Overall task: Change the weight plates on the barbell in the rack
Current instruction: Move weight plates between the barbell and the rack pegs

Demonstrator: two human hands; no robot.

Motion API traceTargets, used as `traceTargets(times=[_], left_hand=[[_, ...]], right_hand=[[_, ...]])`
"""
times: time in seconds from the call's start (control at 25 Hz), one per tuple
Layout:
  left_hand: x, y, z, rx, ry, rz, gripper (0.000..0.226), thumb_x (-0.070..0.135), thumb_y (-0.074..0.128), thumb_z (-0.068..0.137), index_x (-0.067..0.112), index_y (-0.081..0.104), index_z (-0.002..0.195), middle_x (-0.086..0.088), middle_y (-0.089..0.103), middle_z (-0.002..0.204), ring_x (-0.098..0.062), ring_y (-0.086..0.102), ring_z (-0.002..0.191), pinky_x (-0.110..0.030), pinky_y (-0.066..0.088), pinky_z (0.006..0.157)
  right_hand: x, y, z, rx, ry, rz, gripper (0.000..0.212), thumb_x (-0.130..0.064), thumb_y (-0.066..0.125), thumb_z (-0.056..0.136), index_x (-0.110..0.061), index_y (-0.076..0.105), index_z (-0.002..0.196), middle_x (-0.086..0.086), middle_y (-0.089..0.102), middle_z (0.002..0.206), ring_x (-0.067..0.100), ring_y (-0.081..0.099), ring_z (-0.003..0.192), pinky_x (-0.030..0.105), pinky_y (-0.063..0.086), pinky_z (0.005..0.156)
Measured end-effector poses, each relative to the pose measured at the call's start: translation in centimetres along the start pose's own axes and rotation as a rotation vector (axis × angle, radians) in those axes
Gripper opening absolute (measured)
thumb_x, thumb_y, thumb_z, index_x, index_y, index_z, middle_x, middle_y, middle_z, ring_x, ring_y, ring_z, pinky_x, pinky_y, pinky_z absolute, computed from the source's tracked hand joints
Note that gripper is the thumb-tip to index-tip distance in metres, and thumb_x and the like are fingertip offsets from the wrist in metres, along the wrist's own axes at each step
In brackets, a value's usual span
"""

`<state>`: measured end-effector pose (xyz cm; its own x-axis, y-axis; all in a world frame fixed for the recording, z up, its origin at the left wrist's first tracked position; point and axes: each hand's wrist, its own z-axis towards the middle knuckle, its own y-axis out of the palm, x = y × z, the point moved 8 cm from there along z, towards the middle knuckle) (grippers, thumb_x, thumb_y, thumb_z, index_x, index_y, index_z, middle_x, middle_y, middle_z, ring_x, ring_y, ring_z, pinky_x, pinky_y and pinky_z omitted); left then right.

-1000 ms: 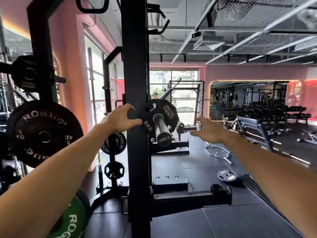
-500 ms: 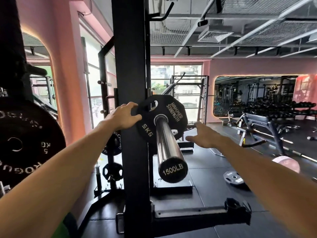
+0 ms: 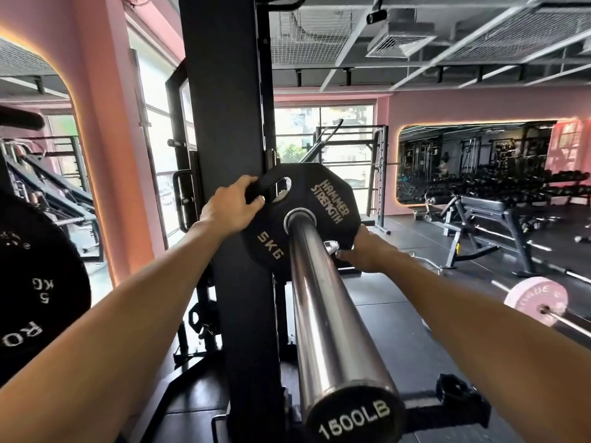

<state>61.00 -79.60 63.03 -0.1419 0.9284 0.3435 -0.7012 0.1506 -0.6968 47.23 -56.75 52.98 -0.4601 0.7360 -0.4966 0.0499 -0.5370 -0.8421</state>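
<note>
Pointing almost straight at the camera, the chrome steel barbell sleeve (image 3: 323, 298) is seen with its long axis running from the black end cap marked "1500LB" (image 3: 353, 414), low and near, up and away to the collar at the plate. One black rubber plate marked "5KG" and "HAMMER STRENGTH" (image 3: 323, 199) is seated on the sleeve at its inner end, against the black steel rack upright (image 3: 228, 155), face square to the sleeve axis.

Left hand (image 3: 232, 207): fingers curled over the plate's upper-left rim beside the grip cut-out, thumb on the front face; the rim is gripped. Right hand (image 3: 367, 251): placed at the plate's lower-right edge, fingers wrapped behind the rim, thumb under it; the edge is held. Fingertips are hidden behind the plate.

Count on this sleeve: one plate, no more visible. One black round "ROGUE" 5 KG plate (image 3: 35, 282) is stored at far left, well apart. One pink bumper plate (image 3: 535, 305) is seen on another bar low at right. One dark bench (image 3: 492, 207) stands further right, in front of the mirror.
</note>
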Motion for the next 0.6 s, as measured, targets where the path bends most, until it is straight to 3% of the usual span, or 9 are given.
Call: traceTargets(times=[0.16, 0.28, 0.44, 0.6], left_hand=[[-1.0, 0.5, -0.2, 0.013, -0.072, 0.05, 0.043, 0.049, 0.059, 0.088, 0.018, 0.05, 0.117, -0.008, 0.063, 0.096, -0.033, 0.061, 0.093, -0.04, 0.049, 0.076], [-2.1, 0.8, -0.3, -0.043, -0.108, 0.134, 0.04, 0.048, 0.064, 0.083, 0.013, 0.051, 0.1, -0.011, 0.063, 0.094, -0.034, 0.062, 0.089, -0.04, 0.051, 0.074], [-1.4, 2.1, 0.7, -0.101, -0.105, 0.064, 0.058, 0.028, 0.067, 0.083, 0.016, 0.038, 0.132, -0.016, 0.062, 0.111, -0.04, 0.062, 0.098, -0.044, 0.053, 0.083], [-2.2, 3.6, 1.3, -0.075, -0.179, -0.01, 0.041, 0.021, 0.062, 0.086, 0.008, 0.046, 0.122, -0.02, 0.061, 0.117, -0.041, 0.059, 0.104, -0.042, 0.048, 0.083]], right_hand=[[-0.7, -0.7, 0.1, 0.095, 0.0, 0.061, 0.074, -0.033, 0.064, 0.082, -0.011, 0.022, 0.138, 0.011, 0.058, 0.121, 0.034, 0.059, 0.109, 0.046, 0.049, 0.092], [-1.6, -2.2, 0.6, 0.198, -0.036, 0.036, 0.052, -0.024, 0.056, 0.09, -0.008, 0.028, 0.131, 0.017, 0.06, 0.117, 0.037, 0.059, 0.106, 0.044, 0.048, 0.088], [-2.9, -4.1, 1.9, 0.29, -0.051, 0.115, 0.04, -0.013, 0.056, 0.088, -0.008, 0.038, 0.123, 0.015, 0.06, 0.113, 0.037, 0.058, 0.106, 0.038, 0.043, 0.081], [-4.0, -5.2, 3.1, 0.329, -0.052, 0.107, 0.04, -0.011, 0.057, 0.084, -0.008, 0.039, 0.119, 0.016, 0.06, 0.106, 0.038, 0.059, 0.1, 0.038, 0.046, 0.077]])
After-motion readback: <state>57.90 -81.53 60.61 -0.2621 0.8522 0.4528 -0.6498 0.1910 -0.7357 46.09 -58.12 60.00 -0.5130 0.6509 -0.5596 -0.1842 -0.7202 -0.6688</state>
